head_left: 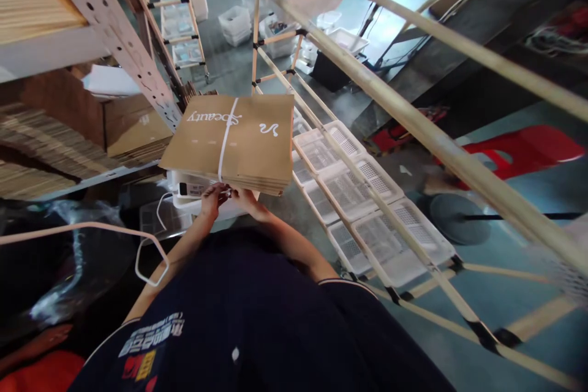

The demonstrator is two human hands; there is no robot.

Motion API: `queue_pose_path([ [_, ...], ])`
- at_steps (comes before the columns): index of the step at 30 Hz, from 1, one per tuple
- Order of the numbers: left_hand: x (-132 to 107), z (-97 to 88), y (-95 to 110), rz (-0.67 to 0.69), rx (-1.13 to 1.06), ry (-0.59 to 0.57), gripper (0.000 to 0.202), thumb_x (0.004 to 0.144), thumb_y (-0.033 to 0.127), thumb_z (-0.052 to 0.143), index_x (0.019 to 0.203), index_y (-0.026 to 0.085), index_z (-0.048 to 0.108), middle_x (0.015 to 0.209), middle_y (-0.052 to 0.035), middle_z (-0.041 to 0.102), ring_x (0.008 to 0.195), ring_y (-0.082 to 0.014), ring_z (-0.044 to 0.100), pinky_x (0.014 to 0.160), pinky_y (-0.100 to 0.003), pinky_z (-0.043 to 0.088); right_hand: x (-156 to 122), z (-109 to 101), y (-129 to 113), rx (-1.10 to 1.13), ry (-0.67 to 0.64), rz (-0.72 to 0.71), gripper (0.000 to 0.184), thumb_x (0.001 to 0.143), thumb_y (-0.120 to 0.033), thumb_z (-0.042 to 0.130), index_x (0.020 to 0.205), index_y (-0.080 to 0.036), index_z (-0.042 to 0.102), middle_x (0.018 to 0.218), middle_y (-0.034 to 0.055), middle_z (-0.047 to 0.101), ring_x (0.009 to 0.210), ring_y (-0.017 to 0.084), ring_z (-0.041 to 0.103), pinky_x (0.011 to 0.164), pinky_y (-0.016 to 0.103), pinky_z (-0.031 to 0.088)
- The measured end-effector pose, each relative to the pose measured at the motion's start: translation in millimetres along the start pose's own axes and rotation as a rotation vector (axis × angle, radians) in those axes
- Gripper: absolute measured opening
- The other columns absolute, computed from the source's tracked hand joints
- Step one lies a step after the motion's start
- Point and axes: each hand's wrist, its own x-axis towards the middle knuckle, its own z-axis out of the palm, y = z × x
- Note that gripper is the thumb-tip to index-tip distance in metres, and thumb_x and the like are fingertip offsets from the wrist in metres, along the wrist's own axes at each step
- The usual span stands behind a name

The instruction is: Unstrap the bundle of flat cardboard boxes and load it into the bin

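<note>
A stack of flat brown cardboard boxes (261, 156), printed "Beauty" in white, lies in front of me. One white strap (225, 141) runs across its top and down over the near edge. At that edge my left hand (212, 201) is closed, its fingertips pinching the strap. Close beside it, my right hand (245, 198) has its fingers bent in at the same strap, partly hidden under the stack's edge. Beneath the stack is a white object with a dark label (190, 188), mostly covered.
To the right stands a pipe rack (367, 187) holding white plastic baskets (381, 245). A metal shelf (133, 67) with cardboard is at left, near a bent white rod (151, 239). A red stool (523, 150) lies right. Another person's orange sleeve (46, 372) shows lower left.
</note>
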Motion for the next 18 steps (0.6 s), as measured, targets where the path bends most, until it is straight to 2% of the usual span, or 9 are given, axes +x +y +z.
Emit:
queue_pose_path([
  [2,-3,3.8,-1,0.069,0.031,0.009,0.024,0.069,0.03,0.089,0.086,0.019,0.076,0.077,-0.0001,0.077,0.06,-0.0115,0.066,0.067,-0.026,0.059,3,-2,0,0.019,-0.005,0.009,0.037,0.091,-0.008,0.051,0.105,-0.023,0.082,0.108,0.0065,0.083,0.109,0.025,0.073,0.104,0.038,0.057],
  [5,3,7.5,4,0.17,0.116,-0.016,0.014,0.069,0.022,0.088,0.078,0.019,0.078,0.074,0.0001,0.076,0.064,-0.0134,0.068,0.07,-0.027,0.06,6,-6,2,0.06,-0.009,0.032,0.036,0.091,-0.008,0.049,0.097,-0.022,0.082,0.096,0.0049,0.083,0.101,0.024,0.074,0.1,0.034,0.058],
  [10,20,10.3,9,0.184,0.225,-0.072,0.01,0.069,0.012,0.085,0.07,0.017,0.076,0.074,-0.0017,0.076,0.059,-0.0142,0.066,0.063,-0.028,0.057,5,-10,4,0.126,0.028,0.115,0.034,0.094,-0.009,0.049,0.09,-0.019,0.081,0.089,0.0051,0.082,0.088,0.021,0.076,0.091,0.031,0.06],
  [14,14,14.2,-2,0.159,0.249,-0.082,0.012,0.074,0.017,0.083,0.068,0.017,0.073,0.069,-0.0014,0.073,0.057,-0.0147,0.065,0.061,-0.029,0.057,-6,-11,-5,0.123,0.056,0.175,0.033,0.086,-0.004,0.053,0.095,-0.019,0.082,0.097,0.0044,0.085,0.098,0.021,0.077,0.097,0.032,0.061],
  [16,8,14.0,-8,0.159,0.248,-0.077,0.013,0.077,0.022,0.082,0.069,0.018,0.073,0.069,-0.0009,0.072,0.058,-0.0147,0.067,0.061,-0.027,0.055,-16,-9,-12,0.107,0.076,0.212,0.039,0.081,-0.002,0.055,0.105,-0.019,0.082,0.107,0.0052,0.086,0.1,0.021,0.078,0.097,0.032,0.062],
  [18,4,11.5,-14,0.161,0.247,-0.072,0.013,0.079,0.026,0.08,0.071,0.018,0.073,0.069,-0.0006,0.071,0.06,-0.015,0.069,0.061,-0.025,0.054,-30,-5,-18,0.089,0.112,0.259,0.045,0.082,-0.004,0.056,0.117,-0.018,0.08,0.119,0.0085,0.085,0.093,0.021,0.079,0.092,0.033,0.064],
])
